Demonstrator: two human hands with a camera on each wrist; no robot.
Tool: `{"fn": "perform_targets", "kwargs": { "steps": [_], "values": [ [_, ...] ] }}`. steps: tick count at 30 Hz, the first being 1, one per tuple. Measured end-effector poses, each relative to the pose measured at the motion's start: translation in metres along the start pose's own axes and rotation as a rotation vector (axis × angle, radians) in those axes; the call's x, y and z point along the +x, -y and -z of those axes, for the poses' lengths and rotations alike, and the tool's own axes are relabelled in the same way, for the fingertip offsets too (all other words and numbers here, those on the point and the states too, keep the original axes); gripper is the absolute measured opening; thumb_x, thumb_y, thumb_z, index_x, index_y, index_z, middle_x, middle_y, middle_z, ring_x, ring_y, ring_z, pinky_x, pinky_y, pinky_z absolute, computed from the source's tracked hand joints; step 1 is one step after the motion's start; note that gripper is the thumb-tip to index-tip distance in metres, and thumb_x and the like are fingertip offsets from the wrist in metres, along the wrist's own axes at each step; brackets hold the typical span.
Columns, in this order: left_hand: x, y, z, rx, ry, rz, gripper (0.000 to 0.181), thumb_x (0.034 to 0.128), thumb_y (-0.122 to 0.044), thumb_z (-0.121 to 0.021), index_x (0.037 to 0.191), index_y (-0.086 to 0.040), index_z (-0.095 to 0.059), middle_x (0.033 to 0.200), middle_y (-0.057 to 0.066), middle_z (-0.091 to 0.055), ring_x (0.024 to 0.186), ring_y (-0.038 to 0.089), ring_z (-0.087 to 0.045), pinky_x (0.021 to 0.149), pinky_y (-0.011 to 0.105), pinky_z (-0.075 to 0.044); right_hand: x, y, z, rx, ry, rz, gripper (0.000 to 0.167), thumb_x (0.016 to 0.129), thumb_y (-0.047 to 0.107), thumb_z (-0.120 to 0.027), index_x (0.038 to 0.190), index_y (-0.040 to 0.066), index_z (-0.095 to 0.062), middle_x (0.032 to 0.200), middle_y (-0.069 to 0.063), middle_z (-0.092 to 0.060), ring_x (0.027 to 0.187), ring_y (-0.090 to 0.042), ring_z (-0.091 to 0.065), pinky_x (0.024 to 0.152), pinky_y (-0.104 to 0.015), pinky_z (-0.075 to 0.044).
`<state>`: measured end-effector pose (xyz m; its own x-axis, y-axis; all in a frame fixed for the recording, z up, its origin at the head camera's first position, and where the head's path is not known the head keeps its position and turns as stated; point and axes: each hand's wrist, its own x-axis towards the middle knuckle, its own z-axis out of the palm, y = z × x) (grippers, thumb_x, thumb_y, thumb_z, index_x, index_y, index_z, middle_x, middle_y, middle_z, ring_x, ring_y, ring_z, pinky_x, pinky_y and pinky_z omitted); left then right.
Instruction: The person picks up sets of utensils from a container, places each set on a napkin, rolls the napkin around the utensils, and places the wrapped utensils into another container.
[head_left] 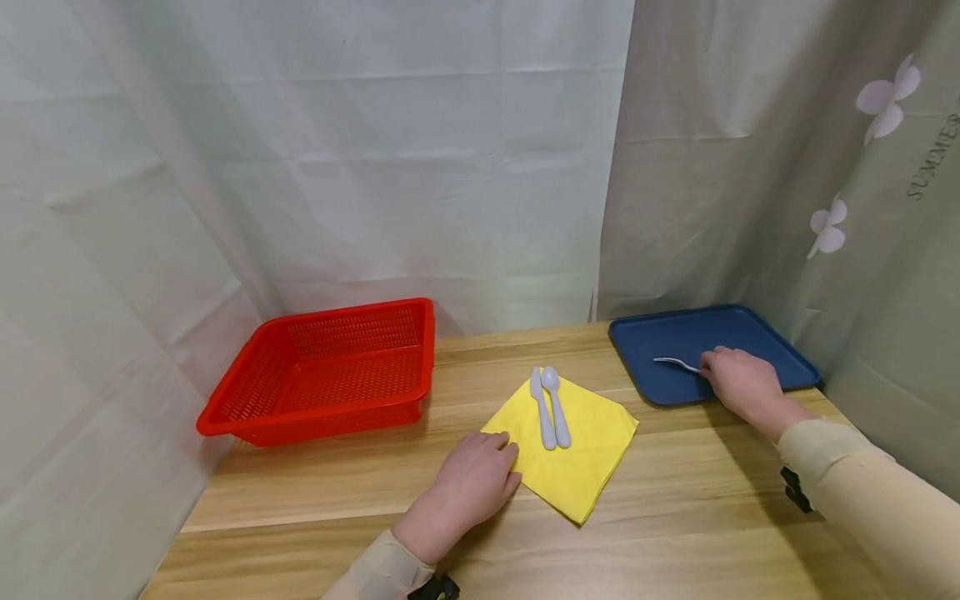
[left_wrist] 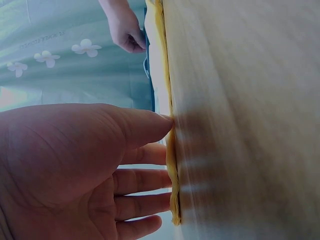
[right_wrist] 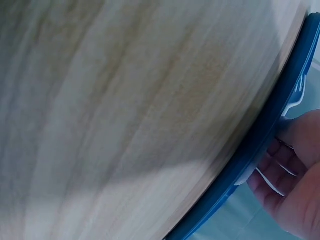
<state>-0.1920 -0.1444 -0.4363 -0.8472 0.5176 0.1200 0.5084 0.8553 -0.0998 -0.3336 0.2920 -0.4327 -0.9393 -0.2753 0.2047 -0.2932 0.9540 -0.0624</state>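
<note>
Right hand [head_left: 742,383] is pinching light-grey fork [head_left: 678,363] on blue rectangular tray [head_left: 720,325] beneath it. Left hand [head_left: 476,475], fingers relaxed, is touching yellow square napkin [head_left: 596,425]; grey plastic-looking knife [head_left: 543,412] and spoon [head_left: 559,414] already lying there, rightward of it; fork seemingly remaining.

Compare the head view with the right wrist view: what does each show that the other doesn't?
Only the head view: the red basket, the left hand at the edge of the yellow napkin, and the knife and spoon lying on it.
Only the right wrist view: the palm side of the right hand.
Both: that hand at the fork, the fork's tines, the blue tray and the wooden table.
</note>
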Motion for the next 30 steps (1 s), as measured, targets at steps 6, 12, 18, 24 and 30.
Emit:
{"fn": "perform_targets", "kwargs": {
  "steps": [6, 12, 18, 24, 30],
  "values": [
    [-0.0006, 0.0001, -0.0004, -0.001, -0.006, 0.001, 0.030, 0.1018, -0.033, -0.080, 0.120, -0.009, -0.078, 0.128, 0.011, -0.075, 0.119, 0.030, -0.071, 0.111, 0.050, -0.055, 0.0007, 0.0016, -0.0007, -0.010, -0.019, 0.005, 0.008, 0.105, 0.006, -0.070, 0.098, 0.003, -0.074, 0.087, -0.011, -0.065, 0.081, -0.036, -0.065, 0.074, -0.058, -0.058],
    [-0.0006, 0.0002, -0.0009, 0.001, -0.013, -0.005, 0.030, 0.1016, -0.033, -0.080, 0.119, -0.009, -0.078, 0.128, 0.011, -0.075, 0.119, 0.029, -0.072, 0.111, 0.049, -0.055, 0.0016, 0.0034, 0.0003, -0.017, -0.017, 0.003, 0.008, 0.105, 0.004, -0.069, 0.100, 0.001, -0.074, 0.087, -0.013, -0.065, 0.081, -0.038, -0.066, 0.073, -0.059, -0.059],
    [0.0003, 0.0005, -0.0015, -0.004, -0.001, -0.001, 0.030, 0.1021, -0.033, -0.079, 0.120, -0.009, -0.078, 0.130, 0.011, -0.074, 0.121, 0.029, -0.071, 0.112, 0.050, -0.054, 0.0029, 0.0037, 0.0004, -0.021, 0.005, -0.004, 0.008, 0.102, 0.000, -0.067, 0.103, 0.000, -0.075, 0.089, -0.014, -0.066, 0.085, -0.039, -0.067, 0.074, -0.059, -0.059],
    [-0.0001, 0.0004, -0.0014, -0.001, -0.009, -0.002, 0.030, 0.1025, -0.033, -0.079, 0.120, -0.008, -0.078, 0.130, 0.011, -0.075, 0.121, 0.030, -0.071, 0.112, 0.050, -0.055, 0.0019, 0.0035, 0.0008, -0.017, 0.003, -0.002, 0.010, 0.100, -0.001, -0.068, 0.106, -0.001, -0.075, 0.093, -0.016, -0.069, 0.089, -0.040, -0.065, 0.076, -0.060, -0.059],
    [-0.0013, 0.0003, -0.0010, 0.010, -0.031, -0.008, 0.028, 0.1020, -0.033, -0.079, 0.117, -0.009, -0.077, 0.127, 0.011, -0.075, 0.118, 0.029, -0.072, 0.110, 0.050, -0.055, 0.0009, 0.0061, 0.0028, 0.000, -0.010, -0.011, 0.010, 0.102, -0.001, -0.065, 0.106, -0.001, -0.075, 0.093, -0.014, -0.069, 0.086, -0.036, -0.060, 0.073, -0.057, -0.056]
  ]
}}
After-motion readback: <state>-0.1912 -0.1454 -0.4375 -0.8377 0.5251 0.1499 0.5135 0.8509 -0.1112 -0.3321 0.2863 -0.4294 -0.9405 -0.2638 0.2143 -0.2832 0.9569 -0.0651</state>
